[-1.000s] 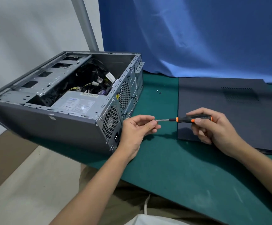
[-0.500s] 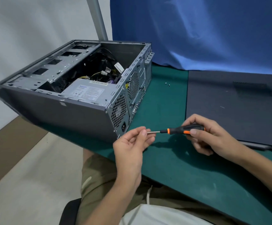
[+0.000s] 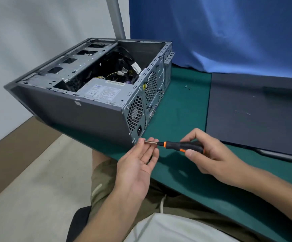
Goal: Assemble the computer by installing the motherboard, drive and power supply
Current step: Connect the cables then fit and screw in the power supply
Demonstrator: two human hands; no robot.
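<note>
Green matting (image 3: 180,105) covers the table, with a blue cloth backdrop (image 3: 220,32) hung behind. Over the near edge, the right hand (image 3: 209,154) is curled round the black, orange-banded handle of a slim screwdriver (image 3: 182,146), holding it nearly level with the metal shaft pointing left. The left hand (image 3: 138,165) lies palm up, fingers nearly straight, and the shaft's tip rests across its fingertips beside the thumb; whether a screw sits at the tip cannot be told. The hands are close, joined only by the tool. Just beyond those fingertips is the lower rear corner of the grey metal computer case (image 3: 72,116), lying on its side with the open side up. A silver box-shaped power supply (image 3: 105,91) with a printed label sits inside at the near rear corner, its honeycomb grille (image 3: 135,114) showing in the rear panel. Black and yellow cables (image 3: 117,74) lie tangled deeper in. Two small silver screws (image 3: 187,87) lie on the matting right of the case, and further right a dark grey side panel (image 3: 255,110) lies flat.
</note>
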